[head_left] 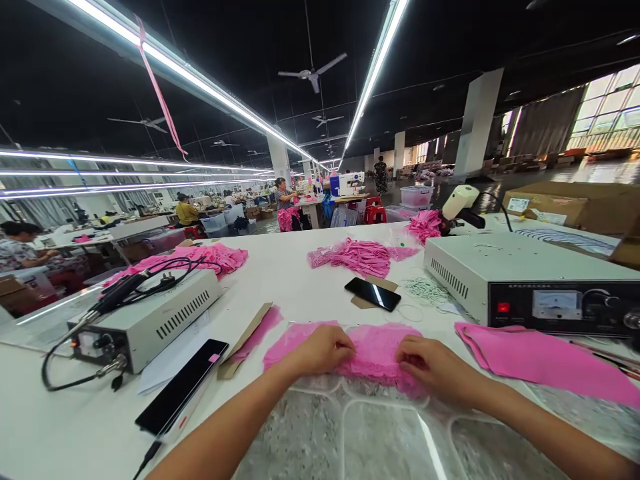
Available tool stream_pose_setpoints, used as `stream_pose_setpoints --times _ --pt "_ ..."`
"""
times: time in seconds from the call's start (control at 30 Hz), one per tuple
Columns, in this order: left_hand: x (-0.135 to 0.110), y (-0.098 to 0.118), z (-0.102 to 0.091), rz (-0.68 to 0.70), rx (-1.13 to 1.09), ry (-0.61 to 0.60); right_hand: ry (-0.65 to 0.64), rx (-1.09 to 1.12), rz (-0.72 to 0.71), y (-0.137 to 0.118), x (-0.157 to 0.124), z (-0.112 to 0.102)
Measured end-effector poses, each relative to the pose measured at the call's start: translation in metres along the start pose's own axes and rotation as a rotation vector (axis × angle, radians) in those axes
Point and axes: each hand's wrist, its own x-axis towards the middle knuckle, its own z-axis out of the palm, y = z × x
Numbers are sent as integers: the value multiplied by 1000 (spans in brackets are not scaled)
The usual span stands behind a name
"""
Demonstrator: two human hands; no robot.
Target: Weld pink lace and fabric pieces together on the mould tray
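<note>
Both hands lay on the pink lace piece (373, 350) at the table's (295, 273) near edge. Left hand (320, 350) was curled, fingers pinching the lace's left part. Right hand (433, 363) was also curled, fingers gripping the right part. Lace sat flat between them, over a clear plastic sheet (370, 433). Open table room lay just beyond the lace, up to the black phone (373, 294). Two grey control boxes flanked the spot: one left (150, 320), one right (525, 280). A second phone (183, 387) lay left. Three pink fabric heaps sat farther back; a flat pink cloth (540, 360) lay just right.
</note>
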Motion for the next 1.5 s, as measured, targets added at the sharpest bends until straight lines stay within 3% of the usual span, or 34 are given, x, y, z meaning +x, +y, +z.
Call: stream_pose_setpoints --times 0.2,0.53,0.7,0.9,1.0,1.07,1.17,1.33,1.5 --pt "-1 7 -9 -97 -24 -7 4 14 -1 2 0 -4" --pt "-9 27 -17 -32 6 188 185 -179 35 -1 -5 -2" --pt "-49 27 -19 17 -24 210 167 -174 -102 0 -32 0" --pt "-128 30 -8 50 -55 30 -19 -104 -391 -54 -87 19" --pt "-147 33 -9 47 16 -50 -160 -49 -424 -72 -90 14" --pt "-141 34 -10 49 95 -58 -109 -19 -413 -67 -77 10" --pt "-107 35 -4 25 176 15 80 -45 -265 -45 -44 11" --pt "-36 33 15 68 314 57 109 -128 -153 -22 0 19" --pt "-12 25 21 86 382 23 70 -142 -131 -23 4 20"
